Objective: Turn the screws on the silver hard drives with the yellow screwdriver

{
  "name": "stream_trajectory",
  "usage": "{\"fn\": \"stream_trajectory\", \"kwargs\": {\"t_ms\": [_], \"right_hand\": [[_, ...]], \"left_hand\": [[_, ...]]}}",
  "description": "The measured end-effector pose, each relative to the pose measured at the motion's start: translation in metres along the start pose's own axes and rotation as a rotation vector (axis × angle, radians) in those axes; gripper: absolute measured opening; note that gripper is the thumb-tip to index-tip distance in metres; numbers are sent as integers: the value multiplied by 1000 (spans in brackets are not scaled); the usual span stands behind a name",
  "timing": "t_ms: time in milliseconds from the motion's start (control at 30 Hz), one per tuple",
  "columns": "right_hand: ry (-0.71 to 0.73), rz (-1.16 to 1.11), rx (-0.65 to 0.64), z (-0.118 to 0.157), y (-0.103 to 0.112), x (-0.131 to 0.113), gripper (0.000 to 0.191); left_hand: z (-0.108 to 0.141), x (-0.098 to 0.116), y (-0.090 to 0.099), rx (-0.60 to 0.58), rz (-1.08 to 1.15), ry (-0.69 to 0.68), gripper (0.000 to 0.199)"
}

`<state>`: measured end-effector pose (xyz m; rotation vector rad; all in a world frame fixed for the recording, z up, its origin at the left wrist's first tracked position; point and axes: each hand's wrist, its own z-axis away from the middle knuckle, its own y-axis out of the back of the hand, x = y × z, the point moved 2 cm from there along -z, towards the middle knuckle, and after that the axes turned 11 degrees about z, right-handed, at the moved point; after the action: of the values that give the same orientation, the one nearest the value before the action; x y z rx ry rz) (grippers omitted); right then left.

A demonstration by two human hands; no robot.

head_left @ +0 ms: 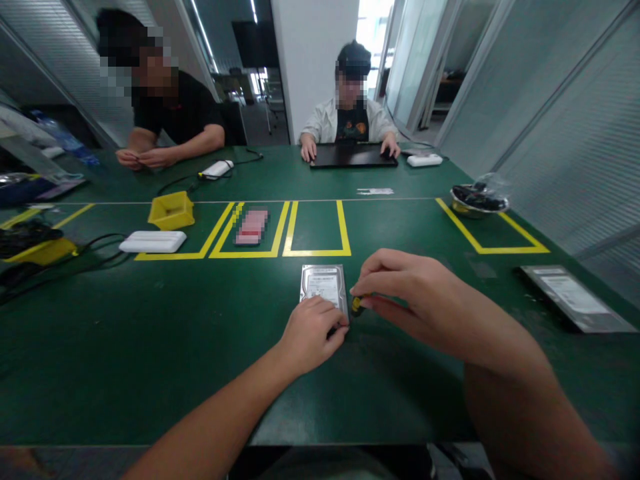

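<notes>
A silver hard drive (323, 280) with a white label lies on the green table in front of me. My left hand (313, 330) covers its near part, fingers curled over it and the thumb at its near right corner. Just right of the drive, my right hand (400, 287) pinches a small yellow-and-black object (356, 305) between thumb and fingertips. That object sits close to the drive's right edge; most of it is hidden by the fingers, and its kind cannot be made out.
Another hard drive (575, 300) lies at the right. Beyond my hands are yellow tape outlines (345, 227), a phone (253, 227), a yellow bin (171, 210), a white power strip (153, 242) and a bowl of dark parts (479, 200). Two people sit across the table, one holding a dark panel (353, 155).
</notes>
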<state>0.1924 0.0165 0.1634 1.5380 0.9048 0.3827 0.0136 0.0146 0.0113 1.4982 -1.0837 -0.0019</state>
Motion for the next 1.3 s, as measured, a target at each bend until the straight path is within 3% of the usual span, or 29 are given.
{"fn": "stream_trajectory", "kwargs": {"t_ms": [767, 1300], "right_hand": [[26, -23, -11, 0, 1, 0, 24], [8, 19, -16, -2, -2, 0, 13]], "left_hand": [[-1, 5, 1, 38, -43, 23, 6], [-3, 5, 1, 50, -21, 31, 8]]}}
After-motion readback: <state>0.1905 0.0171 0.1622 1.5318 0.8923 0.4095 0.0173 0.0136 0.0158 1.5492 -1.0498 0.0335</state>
